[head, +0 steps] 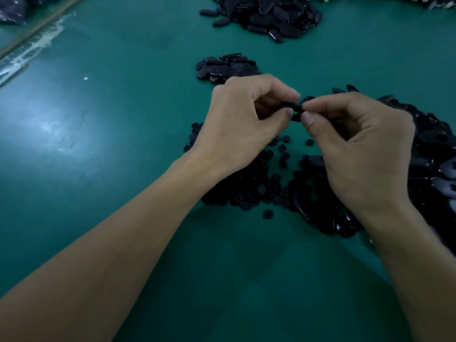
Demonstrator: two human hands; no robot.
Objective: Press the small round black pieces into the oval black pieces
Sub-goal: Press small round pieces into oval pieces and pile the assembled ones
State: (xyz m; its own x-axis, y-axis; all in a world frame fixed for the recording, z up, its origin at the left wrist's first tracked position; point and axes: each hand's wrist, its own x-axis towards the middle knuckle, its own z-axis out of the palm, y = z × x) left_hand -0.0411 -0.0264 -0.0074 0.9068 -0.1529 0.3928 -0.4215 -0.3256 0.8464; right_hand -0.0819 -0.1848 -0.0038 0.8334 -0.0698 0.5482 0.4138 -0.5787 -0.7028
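Observation:
Above the green table my left hand [243,124] and my right hand [362,149] meet fingertip to fingertip. Between them is one oval black piece [297,112], pinched by the thumb and fingers of both hands and mostly hidden by them. Whether a small round piece sits in it cannot be seen. Beneath the hands lies a heap of small round black pieces [269,186]. Oval black pieces [434,149] are heaped at the right, partly under my right wrist.
A small pile of oval pieces [228,67] lies just beyond my hands, and a larger pile [271,16] sits at the far edge. Clear plastic wrap and a strip [32,45] lie at the far left. Bare green table surface [98,144] spreads left.

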